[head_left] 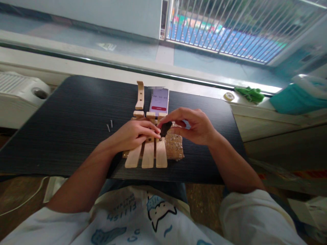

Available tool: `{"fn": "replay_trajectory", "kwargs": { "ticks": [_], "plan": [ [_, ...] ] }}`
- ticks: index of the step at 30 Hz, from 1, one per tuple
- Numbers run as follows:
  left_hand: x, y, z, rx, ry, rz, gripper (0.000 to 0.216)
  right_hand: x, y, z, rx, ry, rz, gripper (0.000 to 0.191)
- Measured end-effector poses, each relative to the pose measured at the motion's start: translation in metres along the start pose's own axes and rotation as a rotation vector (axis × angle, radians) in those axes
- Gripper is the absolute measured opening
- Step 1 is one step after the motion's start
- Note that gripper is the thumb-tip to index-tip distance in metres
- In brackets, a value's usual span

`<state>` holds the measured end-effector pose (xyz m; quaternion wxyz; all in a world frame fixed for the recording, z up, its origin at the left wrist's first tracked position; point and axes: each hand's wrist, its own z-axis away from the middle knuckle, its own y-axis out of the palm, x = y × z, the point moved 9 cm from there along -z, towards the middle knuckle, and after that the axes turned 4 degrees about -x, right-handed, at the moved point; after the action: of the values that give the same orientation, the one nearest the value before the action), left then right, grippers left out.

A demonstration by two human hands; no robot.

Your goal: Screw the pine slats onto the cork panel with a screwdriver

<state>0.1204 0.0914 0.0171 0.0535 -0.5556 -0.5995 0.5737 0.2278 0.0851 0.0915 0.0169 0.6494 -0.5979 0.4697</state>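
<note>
A small assembly of pale wooden slats [147, 157] lies on the dark table [71, 129], partly over a clear plastic bag [175, 147]. My left hand [133, 134] presses down on the slats, fingers curled over them. My right hand [194, 125] pinches a short dark tool [165, 129], its tip set against the slats near my left fingertips. A separate wooden piece with holes [140, 96] lies further back. Two small metal screws [109, 126] lie to the left of my left hand.
A phone [159, 101] with a lit timer screen lies just beyond the slats. A white radiator [20, 92] stands at the left. On the sill at right are a tape roll [229, 96], a green cloth [250, 94] and a teal bag [296, 98].
</note>
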Motion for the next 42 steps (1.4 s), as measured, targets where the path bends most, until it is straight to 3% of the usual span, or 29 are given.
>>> {"fn": "replay_trajectory", "kwargs": {
  "ticks": [14,22,29,42],
  "plan": [
    [0.0001,0.0003,-0.0004,0.008,0.002,0.005,0.037,0.002,-0.0045,-0.0018,-0.08,0.004,-0.025,0.015],
    [-0.0008,-0.0007,-0.0009,0.005,0.002,0.008,0.038,-0.0046,-0.0018,-0.0006,-0.056,0.078,-0.012,0.022],
    [-0.0011,-0.0008,-0.0007,-0.006,0.003,0.005,0.037,-0.0029,-0.0021,-0.0004,-0.074,0.056,-0.043,0.019],
    [-0.0006,0.0,-0.0004,0.01,-0.004,0.001,0.038,0.0004,-0.0037,0.0015,-0.116,0.059,0.062,0.016]
  ]
}}
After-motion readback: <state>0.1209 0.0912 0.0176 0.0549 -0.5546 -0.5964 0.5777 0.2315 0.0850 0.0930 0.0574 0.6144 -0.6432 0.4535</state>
